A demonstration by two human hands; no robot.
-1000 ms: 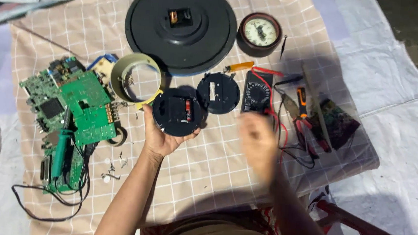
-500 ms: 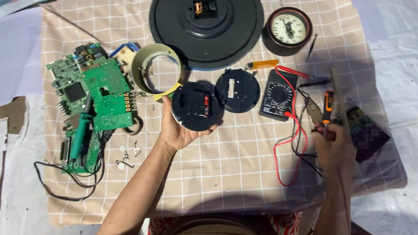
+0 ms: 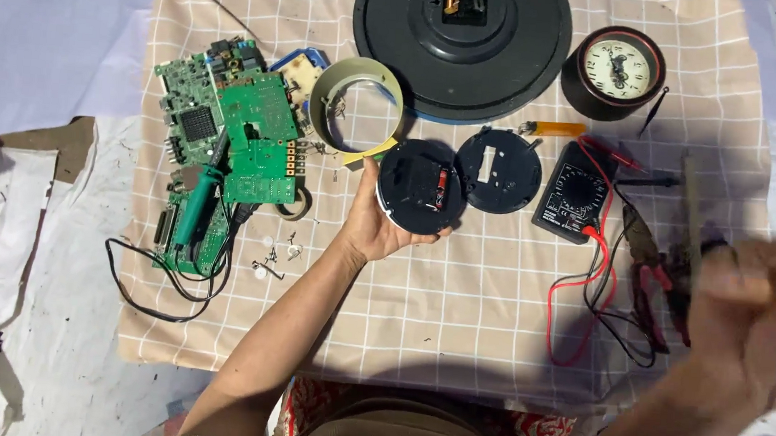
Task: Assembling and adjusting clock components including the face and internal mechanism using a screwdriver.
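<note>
Here the small clock (image 3: 421, 186), a round black case lying face down with its back open and a battery showing, rests in the left hand (image 3: 377, 222), whose palm cups it from below with the thumb along its left edge and the fingers curled under its lower rim; it sits near the middle of the checked cloth (image 3: 456, 297). Just to its right lies the back cover (image 3: 500, 170), a round black disc, touching or nearly touching the clock. Beside that sits a black multimeter (image 3: 575, 191) with red and black leads (image 3: 575, 297) looping down over the cloth. Up and to the left of the clock stands a pale ring (image 3: 357, 103), and left of it green circuit boards (image 3: 237, 142) lie stacked, with a green-handled soldering iron (image 3: 193, 207) across them and its black cord trailing below. A few small screws (image 3: 273, 253) lie near the boards. At the top rests a big black clock back (image 3: 462, 44), and right of it a small round dial (image 3: 617, 68) in a dark rim; an orange-handled screwdriver (image 3: 552, 128) lies between them and the multimeter. The right hand (image 3: 760, 303) is blurred at the right edge, near pliers (image 3: 651, 276); it seems closed about a thin stick-like tool (image 3: 691, 214), though I cannot tell for sure.
</note>
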